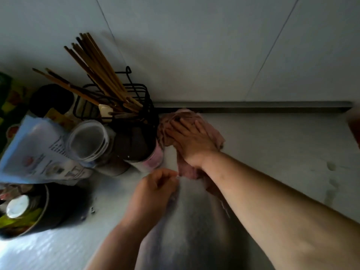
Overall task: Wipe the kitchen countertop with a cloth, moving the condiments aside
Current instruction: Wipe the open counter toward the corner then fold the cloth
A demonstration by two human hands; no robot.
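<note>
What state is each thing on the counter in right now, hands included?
Right hand, flat, pressing the cloth.
Cloth, crumpled on the countertop by the back wall.
Left hand, fingers curled at the cloth's near edge; grip unclear.
Chopsticks, standing tilted in the wire holder.
Clear jar, lid on.

The right grip lies flat, fingers straight, pressing a pink cloth onto the pale worktop near the wall. The left grip hovers, fingers curled, just beside the cloth's near edge; whether it pinches it is unclear. Leftward crowd a black wire rack of chopsticks, a clear jar and a pink-labelled bottle.
</note>
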